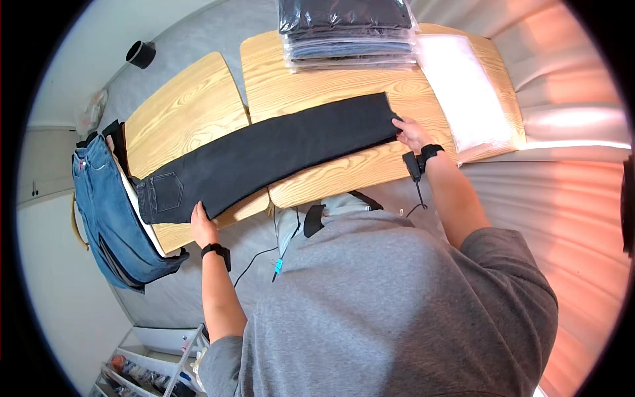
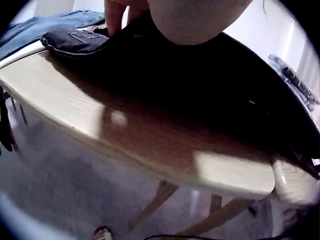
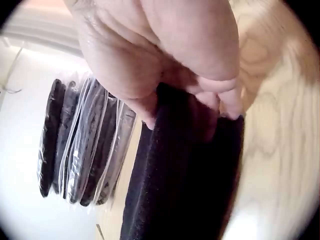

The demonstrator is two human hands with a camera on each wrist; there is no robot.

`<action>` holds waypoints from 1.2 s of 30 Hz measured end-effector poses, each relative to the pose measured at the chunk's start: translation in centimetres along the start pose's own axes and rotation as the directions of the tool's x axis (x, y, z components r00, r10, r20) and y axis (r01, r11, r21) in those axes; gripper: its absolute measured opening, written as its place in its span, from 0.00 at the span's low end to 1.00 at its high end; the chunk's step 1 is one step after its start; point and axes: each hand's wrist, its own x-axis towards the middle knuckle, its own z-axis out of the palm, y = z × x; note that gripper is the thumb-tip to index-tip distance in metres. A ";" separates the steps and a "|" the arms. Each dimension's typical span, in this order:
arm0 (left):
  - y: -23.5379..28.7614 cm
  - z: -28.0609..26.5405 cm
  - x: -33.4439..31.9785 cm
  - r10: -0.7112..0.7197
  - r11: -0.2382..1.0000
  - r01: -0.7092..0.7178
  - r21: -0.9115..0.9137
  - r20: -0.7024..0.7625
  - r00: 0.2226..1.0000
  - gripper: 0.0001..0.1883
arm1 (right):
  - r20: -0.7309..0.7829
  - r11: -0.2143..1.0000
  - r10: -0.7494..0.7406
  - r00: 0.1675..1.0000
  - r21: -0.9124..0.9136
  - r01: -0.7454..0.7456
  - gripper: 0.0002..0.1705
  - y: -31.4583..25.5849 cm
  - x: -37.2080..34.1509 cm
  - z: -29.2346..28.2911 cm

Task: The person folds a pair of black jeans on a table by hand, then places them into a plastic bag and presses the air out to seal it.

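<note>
A pair of black jeans (image 1: 278, 149), folded lengthwise, stretches across the wooden tables, its back pocket (image 1: 167, 190) facing up at the left end. My left hand (image 1: 204, 229) grips the near edge close to that pocket. In the left wrist view the dark cloth (image 2: 165, 75) is raised off the tabletop under my left hand (image 2: 200, 17). At the other end my right hand (image 1: 415, 135) holds the leg's hem corner. Seen from the right wrist, the fingers of my right hand (image 3: 160, 45) curl round the black hem (image 3: 175, 150), thumb on the opposite side.
Bagged folded garments (image 1: 350, 46) are stacked at the back of the right table (image 1: 324, 86). White plastic bags (image 1: 466, 92) lie right of them. Blue jeans (image 1: 106, 205) hang over the left table's end. A narrow gap separates the left table (image 1: 185, 106) from the right one.
</note>
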 end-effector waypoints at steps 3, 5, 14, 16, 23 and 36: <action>-1.9 2.0 -1.2 0.068 0.993 -0.071 0.095 0.041 0.997 0.29 | -0.041 0.994 -0.086 0.995 -0.068 0.083 0.15 3.0 1.9 -0.6; -1.0 2.3 -1.2 -0.027 0.997 0.015 0.075 0.171 0.985 0.31 | -0.207 0.892 -0.201 0.957 -0.443 0.091 0.18 4.8 4.0 -1.3; -1.0 5.6 -0.9 -0.125 0.989 0.108 0.100 0.183 0.975 0.31 | -0.402 0.727 -0.276 0.873 -0.682 -0.084 0.30 5.1 4.4 1.2; -1.0 6.2 -0.9 -0.138 0.990 0.130 0.056 0.180 0.974 0.30 | -0.330 0.857 -0.192 0.925 -0.516 -0.006 0.28 5.3 5.1 0.8; 0.6 5.0 -0.1 -0.157 0.986 0.139 0.091 0.237 0.959 0.26 | -0.034 0.720 -0.540 0.841 -0.536 0.440 0.28 1.0 1.0 1.3; 4.4 1.7 -2.3 0.325 0.945 -0.324 -0.036 0.157 0.932 0.29 | 0.213 0.149 -0.822 0.527 -0.814 0.561 0.17 0.8 -2.1 14.5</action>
